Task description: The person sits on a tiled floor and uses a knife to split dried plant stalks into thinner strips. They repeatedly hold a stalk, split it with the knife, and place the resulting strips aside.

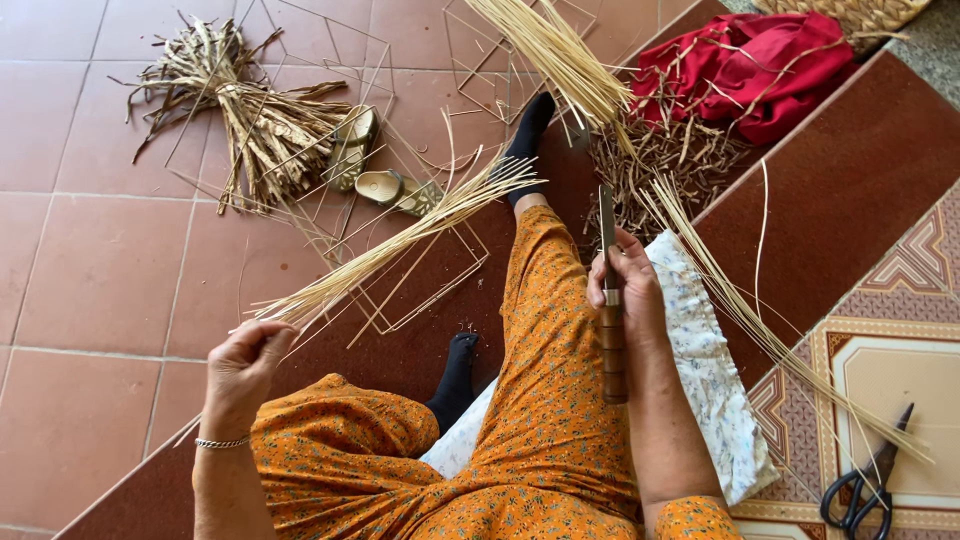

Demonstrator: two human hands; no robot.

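One camera only, worn on my head. It faces steeply down over my lap and legs toward the tiled floor (90,280), close enough that my forearms enter from the near edge. My left hand (240,365) sits near left, my right hand (625,290) near centre-right. The far edge reaches a dried bundle (250,120) at far left and a red cloth (750,70) at far right. No second view exists, so nothing overlaps.

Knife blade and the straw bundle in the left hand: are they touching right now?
Apart. The head view shows the knife upright in the right hand over the leg, while the straw bundle in the left hand lies off to the side, with floor between.
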